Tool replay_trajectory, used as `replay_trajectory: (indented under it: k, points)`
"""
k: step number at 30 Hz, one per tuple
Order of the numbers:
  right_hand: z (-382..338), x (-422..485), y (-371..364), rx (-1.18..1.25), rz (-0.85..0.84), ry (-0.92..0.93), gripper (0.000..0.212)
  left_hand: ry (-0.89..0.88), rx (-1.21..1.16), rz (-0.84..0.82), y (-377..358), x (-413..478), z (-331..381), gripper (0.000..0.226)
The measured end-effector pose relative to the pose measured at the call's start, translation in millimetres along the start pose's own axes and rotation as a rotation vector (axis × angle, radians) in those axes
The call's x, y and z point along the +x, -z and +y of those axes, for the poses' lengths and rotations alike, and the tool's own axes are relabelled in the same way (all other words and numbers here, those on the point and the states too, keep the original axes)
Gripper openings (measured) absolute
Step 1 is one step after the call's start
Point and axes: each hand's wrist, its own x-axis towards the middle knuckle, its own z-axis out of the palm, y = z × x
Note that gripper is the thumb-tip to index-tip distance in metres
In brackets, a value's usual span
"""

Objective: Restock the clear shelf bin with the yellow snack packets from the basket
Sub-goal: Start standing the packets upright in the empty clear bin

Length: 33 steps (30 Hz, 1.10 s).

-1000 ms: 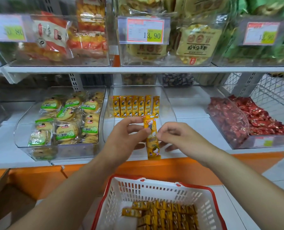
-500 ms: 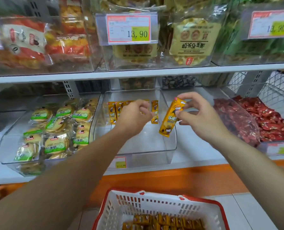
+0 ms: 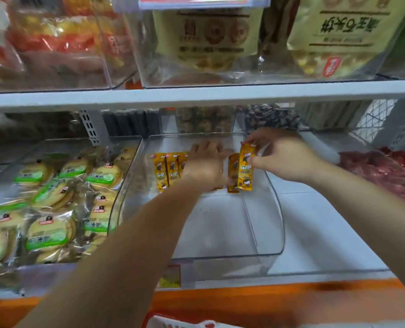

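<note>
The clear shelf bin (image 3: 271, 233) stands on the lower shelf, mid-frame. A row of yellow snack packets (image 3: 166, 171) stands upright at its back. My left hand (image 3: 207, 165) rests flat on the middle of that row and hides some packets. My right hand (image 3: 282, 157) pinches one yellow packet (image 3: 246, 170) upright at the right end of the row, thumb and fingers on its top and side. Only the red and white rim of the basket (image 3: 173, 322) shows at the bottom edge; its contents are out of view.
A bin of green-labelled round cakes (image 3: 55, 204) sits left of the clear bin. Red wrapped sweets (image 3: 386, 171) fill a bin at the right. The upper shelf edge (image 3: 196, 94) hangs close above my hands. An orange ledge (image 3: 267, 301) runs below.
The view has come closer to the shelf. My right hand carried the packet down into the bin and stood it at the right end of the row. My left hand stays on the row.
</note>
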Motion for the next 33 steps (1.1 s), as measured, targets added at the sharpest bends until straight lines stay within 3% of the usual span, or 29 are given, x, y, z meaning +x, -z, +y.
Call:
replay_trajectory:
  k: [7, 13, 17, 22, 26, 33]
  points:
    - [-4, 39, -2, -0.231, -0.135, -0.015, 0.041, 0.014, -0.078, 0.114, -5, -1, -1, 0.062]
    - [-17, 60, -15, -0.503, -0.184, 0.015, 0.025, 0.03, -0.188, 0.126, -1, -4, -13, 0.052]
    - [-28, 75, -30, -0.673, -0.321, -0.047, 0.017, 0.032, -0.216, 0.089, 1, -3, -19, 0.051]
    - [-28, 83, -44, -0.735, -0.295, -0.039, 0.015, 0.032, -0.261, 0.085, 1, -2, -25, 0.045]
    - [-29, 82, -41, -0.649, -0.444, -0.054, 0.019, 0.03, -0.283, 0.1, 4, -2, -25, 0.036]
    - [-33, 77, -33, -0.683, -0.228, -0.069, 0.031, 0.047, -0.305, 0.095, 5, -3, -26, 0.03]
